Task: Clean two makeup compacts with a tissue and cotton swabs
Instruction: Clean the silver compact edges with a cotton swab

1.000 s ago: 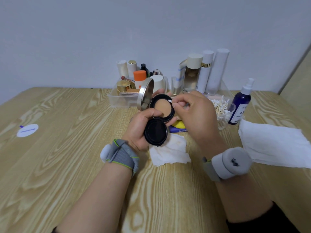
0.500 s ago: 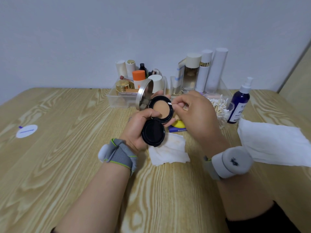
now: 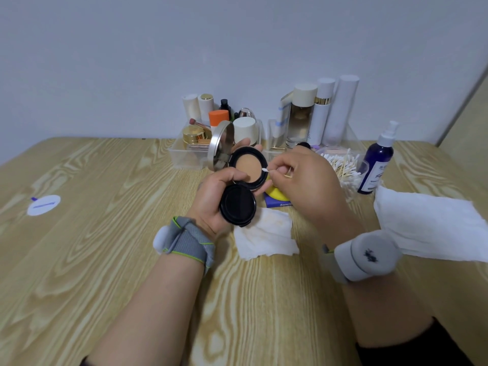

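Note:
My left hand [image 3: 211,199] holds an open makeup compact [image 3: 248,166] above the table: black rim, beige powder pan, silver mirror lid [image 3: 220,145] swung up to the left, a black inner flap [image 3: 237,204] hanging down. My right hand [image 3: 306,180] pinches a cotton swab [image 3: 265,170], its white tip touching the compact's right rim. A stained folded tissue [image 3: 266,233] lies on the table under the hands. A yellow and blue second compact [image 3: 277,196] is partly hidden behind my right hand.
A clear box of cotton swabs [image 3: 343,167] and a blue spray bottle [image 3: 376,165] stand at the right. A large white tissue [image 3: 427,223] lies beside them. Clear organisers [image 3: 184,154] with cosmetic bottles line the wall. A round white sticker [image 3: 43,204] sits at left.
The swab tip has slid along the compact's right rim, from the upper part to a little lower. The compact stays in my left hand, nearly still.

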